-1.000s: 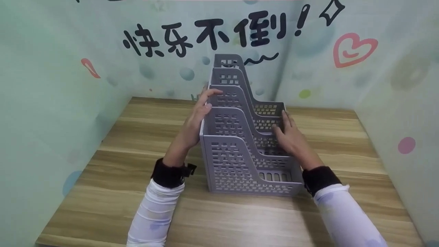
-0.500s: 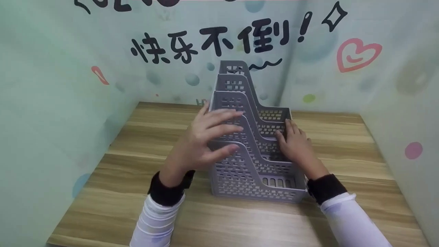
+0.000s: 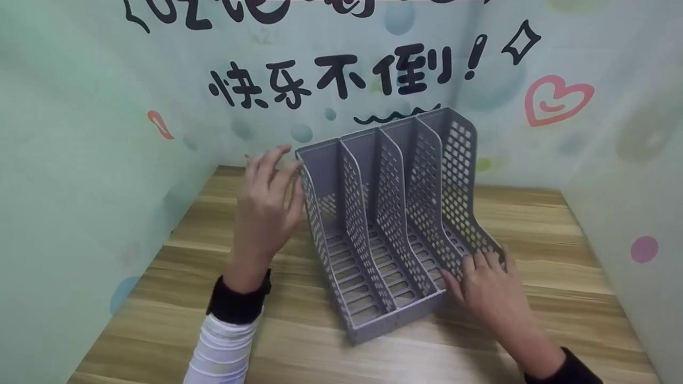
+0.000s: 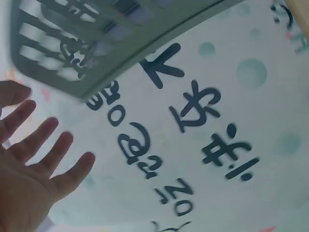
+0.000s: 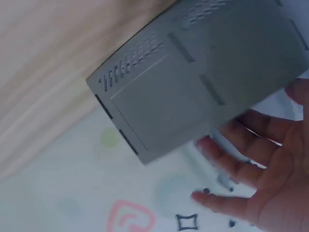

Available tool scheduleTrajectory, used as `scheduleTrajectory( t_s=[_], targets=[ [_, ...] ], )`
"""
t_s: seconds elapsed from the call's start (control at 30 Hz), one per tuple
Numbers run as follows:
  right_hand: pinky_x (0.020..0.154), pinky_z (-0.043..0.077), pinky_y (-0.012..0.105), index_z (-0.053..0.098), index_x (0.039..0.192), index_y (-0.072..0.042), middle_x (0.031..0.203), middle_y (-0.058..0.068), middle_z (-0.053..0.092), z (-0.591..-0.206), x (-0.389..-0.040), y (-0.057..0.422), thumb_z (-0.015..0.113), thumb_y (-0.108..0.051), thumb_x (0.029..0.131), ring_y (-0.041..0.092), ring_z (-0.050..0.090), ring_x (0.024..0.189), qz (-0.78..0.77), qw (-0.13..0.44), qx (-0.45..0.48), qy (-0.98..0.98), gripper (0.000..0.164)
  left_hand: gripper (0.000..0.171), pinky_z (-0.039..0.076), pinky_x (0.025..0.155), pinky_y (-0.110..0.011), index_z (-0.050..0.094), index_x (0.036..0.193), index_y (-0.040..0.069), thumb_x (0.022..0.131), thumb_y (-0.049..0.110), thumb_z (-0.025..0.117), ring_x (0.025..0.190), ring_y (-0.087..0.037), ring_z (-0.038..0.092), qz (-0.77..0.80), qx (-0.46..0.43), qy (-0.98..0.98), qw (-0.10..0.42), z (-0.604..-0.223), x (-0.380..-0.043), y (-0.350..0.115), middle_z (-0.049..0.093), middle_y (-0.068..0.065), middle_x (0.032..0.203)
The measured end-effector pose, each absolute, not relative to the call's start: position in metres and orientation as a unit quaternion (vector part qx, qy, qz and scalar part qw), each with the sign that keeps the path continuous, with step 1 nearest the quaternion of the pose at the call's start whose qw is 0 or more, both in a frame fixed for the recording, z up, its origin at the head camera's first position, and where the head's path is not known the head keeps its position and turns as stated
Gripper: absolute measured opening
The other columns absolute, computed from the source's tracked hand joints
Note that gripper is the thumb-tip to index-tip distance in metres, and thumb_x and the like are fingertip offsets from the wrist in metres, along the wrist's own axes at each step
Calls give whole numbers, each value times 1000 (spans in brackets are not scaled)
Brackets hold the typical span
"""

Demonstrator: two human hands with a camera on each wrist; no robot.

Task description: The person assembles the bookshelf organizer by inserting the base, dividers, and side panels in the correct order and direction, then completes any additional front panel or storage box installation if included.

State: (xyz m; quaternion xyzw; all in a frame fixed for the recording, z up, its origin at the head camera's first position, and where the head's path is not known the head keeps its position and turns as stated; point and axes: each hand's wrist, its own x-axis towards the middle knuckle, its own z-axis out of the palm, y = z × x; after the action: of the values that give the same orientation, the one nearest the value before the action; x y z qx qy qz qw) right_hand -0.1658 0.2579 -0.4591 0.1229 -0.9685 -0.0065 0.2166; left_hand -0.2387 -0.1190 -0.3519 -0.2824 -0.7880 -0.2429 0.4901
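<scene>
A grey plastic file organizer [image 3: 397,320] stands on the table, turned at an angle, with its tall solid back away from me. Slotted floors and perforated dividers form several compartments. My left hand [image 3: 269,200] is beside its upper left edge, fingers spread and loosely bent; in the left wrist view those fingers [image 4: 60,150] are apart from the perforated side [image 4: 130,46]. My right hand [image 3: 493,298] holds the low front right corner, fingers over the rim and thumb at the front edge. In the right wrist view, a plain grey wall [image 5: 193,87] of the organizer shows beside that hand.
The wooden table [image 3: 539,229] lies under the organizer. A pale printed curtain [image 3: 501,80] with black characters and a pink heart [image 3: 559,101] hangs behind it, with pale curtain walls on both sides.
The organizer has turned, so its compartments now face me instead of its side. My left hand has let go and moved left; my right hand has come nearer with the front corner.
</scene>
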Motion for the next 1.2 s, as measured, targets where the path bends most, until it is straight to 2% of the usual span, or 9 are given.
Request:
scheduleTrajectory(
  t_s=[0.07,0.1,0.23,0.33,0.47,0.63,0.8,1.03,1.2],
  targets=[
    [102,54,65,61,109,5,98,26,71,-466,-151,257,60,-51,104,46,70,99,4,210,140,-968,57,19,59,104,-51,73,113,1,96,9,70,113,-36,69,-204,-314,-800,469,-359,-220,-105,74,-19,121],
    [98,55,63,60,117,6,101,26,71,-469,-145,257,61,-51,104,45,70,98,14,202,143,-969,58,20,61,100,-49,74,114,2,98,14,69,111,-34,70,-176,-334,-818,433,-366,-210,-97,75,-17,118],
    [96,55,60,42,156,2,117,27,69,-477,-131,256,64,-53,102,46,69,105,33,161,138,-977,80,54,58,106,-53,63,141,13,110,54,49,119,-30,71,-52,-369,-911,177,-410,-175,-69,75,-11,130],
    [96,54,59,37,160,4,119,27,68,-478,-129,252,67,-56,99,46,67,105,9,153,140,-978,90,70,48,116,-59,50,157,20,108,67,35,127,-32,70,8,-354,-933,59,-445,-166,-61,72,-11,139],
    [92,55,61,44,151,13,119,30,71,-474,-131,246,70,-53,99,48,68,103,1,126,125,-984,88,66,46,116,-60,48,159,23,110,65,32,122,-28,73,24,-378,-924,58,-469,-182,-60,78,-7,128],
    [92,54,65,45,148,19,124,35,69,-466,-151,243,63,-49,104,51,69,106,6,80,120,-989,83,65,41,121,-59,49,158,25,109,66,35,112,-26,75,0,-395,-918,35,-471,-221,-64,82,-4,110],
    [88,55,66,42,150,20,122,38,68,-463,-188,246,59,-48,106,55,67,105,1,78,130,-989,82,63,35,125,-60,50,156,25,107,65,43,106,-25,75,-37,-381,-924,11,-471,-260,-58,81,-4,107],
    [98,51,72,35,155,18,132,43,63,-461,-229,249,52,-50,109,60,63,119,3,47,106,-993,84,62,28,130,-60,51,155,28,105,65,49,110,-24,75,-55,-356,-933,2,-473,-304,-46,80,-2,106],
    [103,48,74,30,157,18,136,45,59,-459,-243,249,49,-51,110,62,59,125,9,24,99,-995,86,64,27,131,-59,50,157,30,105,67,49,113,-24,74,-52,-347,-936,0,-472,-318,-46,79,-1,103]
  ],
)
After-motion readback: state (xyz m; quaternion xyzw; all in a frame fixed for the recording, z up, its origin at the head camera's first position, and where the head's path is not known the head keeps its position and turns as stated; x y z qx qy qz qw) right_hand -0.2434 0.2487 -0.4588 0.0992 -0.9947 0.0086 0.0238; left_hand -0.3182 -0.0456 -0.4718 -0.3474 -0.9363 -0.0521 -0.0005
